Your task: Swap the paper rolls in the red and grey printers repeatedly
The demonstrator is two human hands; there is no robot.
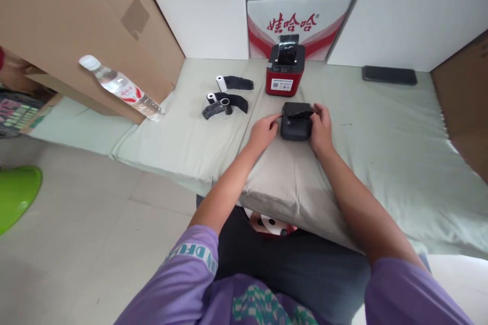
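Observation:
A small black label printer (295,123) sits on a pale green cloth-covered surface (381,152) straight ahead of me. My right hand (321,126) grips its right side, fingers curled over the top edge. My left hand (264,131) rests beside its left side, with the index finger touching the printer's left edge. Behind it stands a red and black printer (285,71) with its lid raised. To the left lie two white paper rolls (220,82) with black wrapping strips (232,103) and a small black core.
A clear water bottle (122,89) lies tilted by a large cardboard box (76,25) at the left. White boxes (301,20) line the back wall. A black phone-like slab (389,75) lies at the back right. A green stool edge (15,193) shows low left.

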